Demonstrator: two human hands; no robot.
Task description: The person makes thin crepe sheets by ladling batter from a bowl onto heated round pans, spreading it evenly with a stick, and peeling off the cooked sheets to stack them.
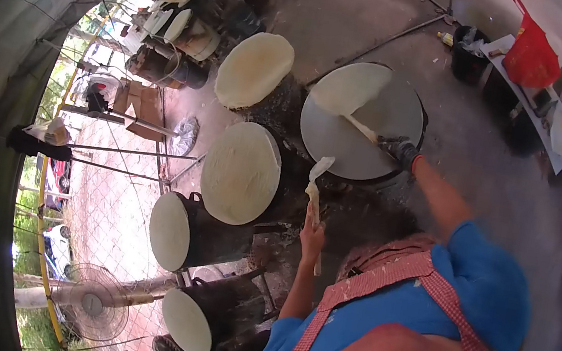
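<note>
My right hand (400, 152), in a dark glove, reaches over the large round griddle (372, 157). It is closed on the end of a pale strip (362, 127), which leads to a thin cream-coloured sheet of batter (345, 86) covering the griddle's upper left part. Whether the strip is dough or a batter-covered handle, I cannot tell. My left hand (312, 236), bare, grips a long wooden stick (314, 199) upright near the griddle's lower edge. A whitish, limp-looking piece (322, 166) is at the stick's upper end.
Pale round sheets cover neighbouring drum-like stoves, including one above (255, 72) and one to the left (241, 173). More drums stand farther off. A fan (92, 302) is at lower left. A red bag (532, 53) rests on a bench beside a black bucket (469, 55).
</note>
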